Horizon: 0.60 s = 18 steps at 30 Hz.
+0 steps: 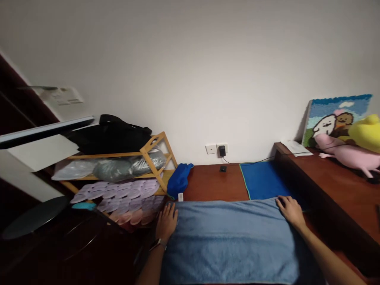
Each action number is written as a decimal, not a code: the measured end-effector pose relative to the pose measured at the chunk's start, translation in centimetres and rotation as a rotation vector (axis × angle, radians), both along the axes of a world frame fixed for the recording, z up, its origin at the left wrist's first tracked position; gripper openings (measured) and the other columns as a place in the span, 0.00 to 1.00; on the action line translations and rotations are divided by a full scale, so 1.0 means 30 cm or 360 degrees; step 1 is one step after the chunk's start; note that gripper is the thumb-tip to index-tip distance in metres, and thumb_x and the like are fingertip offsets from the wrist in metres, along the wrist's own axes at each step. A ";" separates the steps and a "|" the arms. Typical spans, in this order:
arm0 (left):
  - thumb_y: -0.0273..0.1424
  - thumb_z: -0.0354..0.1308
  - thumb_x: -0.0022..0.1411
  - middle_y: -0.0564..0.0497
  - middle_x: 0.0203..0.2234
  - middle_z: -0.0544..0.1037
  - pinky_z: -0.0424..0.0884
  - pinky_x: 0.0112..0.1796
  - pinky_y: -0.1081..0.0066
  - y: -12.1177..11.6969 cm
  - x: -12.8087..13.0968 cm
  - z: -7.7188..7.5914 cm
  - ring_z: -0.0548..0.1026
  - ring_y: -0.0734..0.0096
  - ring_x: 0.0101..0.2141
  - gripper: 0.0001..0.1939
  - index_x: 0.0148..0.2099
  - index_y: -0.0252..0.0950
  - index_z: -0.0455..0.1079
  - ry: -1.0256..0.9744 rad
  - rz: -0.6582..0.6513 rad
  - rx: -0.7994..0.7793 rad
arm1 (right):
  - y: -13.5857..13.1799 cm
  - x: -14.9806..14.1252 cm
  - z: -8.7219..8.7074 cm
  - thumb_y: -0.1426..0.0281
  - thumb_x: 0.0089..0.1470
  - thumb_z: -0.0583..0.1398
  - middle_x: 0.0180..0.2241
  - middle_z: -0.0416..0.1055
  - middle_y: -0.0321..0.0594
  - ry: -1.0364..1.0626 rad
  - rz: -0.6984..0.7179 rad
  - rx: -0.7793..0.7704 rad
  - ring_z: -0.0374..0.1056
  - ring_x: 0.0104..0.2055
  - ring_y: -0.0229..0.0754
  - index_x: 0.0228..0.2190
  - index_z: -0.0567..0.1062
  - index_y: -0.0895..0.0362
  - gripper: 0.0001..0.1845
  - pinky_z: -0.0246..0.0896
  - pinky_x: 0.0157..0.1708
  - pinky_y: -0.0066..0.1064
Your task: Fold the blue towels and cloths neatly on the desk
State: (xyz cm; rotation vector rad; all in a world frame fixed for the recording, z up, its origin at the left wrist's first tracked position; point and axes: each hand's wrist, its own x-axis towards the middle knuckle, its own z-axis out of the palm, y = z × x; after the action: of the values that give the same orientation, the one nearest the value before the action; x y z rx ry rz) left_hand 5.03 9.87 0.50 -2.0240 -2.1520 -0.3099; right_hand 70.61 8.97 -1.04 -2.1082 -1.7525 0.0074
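Head view: left hand (168,220) and right hand (291,211), grips loosely open, touch blue-grey towel (231,241).

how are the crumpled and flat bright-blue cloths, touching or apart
Apart: the head view shows brown wood between the crumpled cloth and the flat cloth.

So the person's got a watch or bracelet-type band (158,244) on the left wrist, looks like a dark strap with a pale, kinda silvery bit that catches the light. Too small and blurry to make out a face or any markings, tbh. The right wrist (302,229) is bare. Both forearms are uncovered as far as they show, and pretty slim. The left hand (168,219) and right hand (291,212) are bare too, with slender fingers (171,209) and rounded tips. Nail details are too small to tell.
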 end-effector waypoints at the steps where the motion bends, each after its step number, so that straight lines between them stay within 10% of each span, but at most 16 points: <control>1: 0.36 0.40 0.72 0.32 0.67 0.65 0.57 0.65 0.44 0.004 -0.003 -0.004 0.62 0.46 0.68 0.30 0.68 0.27 0.64 0.0022 -0.0010 0.0011 | -0.002 -0.007 0.012 0.54 0.67 0.48 0.49 0.75 0.46 -0.0005 0.0006 0.0005 0.69 0.49 0.52 0.49 0.78 0.51 0.25 0.62 0.50 0.42; 12: 0.39 0.37 0.71 0.38 0.69 0.64 0.57 0.65 0.46 0.050 -0.008 -0.015 0.62 0.51 0.68 0.33 0.71 0.32 0.61 0.0134 0.0137 -0.0053 | 0.004 -0.013 0.045 0.58 0.69 0.46 0.45 0.76 0.45 0.0108 -0.0120 0.0098 0.70 0.48 0.50 0.44 0.74 0.53 0.21 0.60 0.48 0.38; 18: 0.37 0.38 0.70 0.39 0.70 0.63 0.56 0.65 0.44 0.033 0.043 0.062 0.61 0.52 0.68 0.32 0.71 0.33 0.61 0.0125 0.0177 -0.0158 | 0.001 -0.030 0.065 0.59 0.70 0.45 0.48 0.76 0.45 0.0042 -0.0207 0.0038 0.69 0.49 0.50 0.46 0.75 0.52 0.21 0.58 0.49 0.38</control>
State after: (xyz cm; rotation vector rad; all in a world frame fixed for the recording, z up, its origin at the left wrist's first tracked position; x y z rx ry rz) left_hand 6.32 10.87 2.36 -1.9220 -2.2618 -0.1090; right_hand 69.71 9.00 0.90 -2.1904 -1.5896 -0.0217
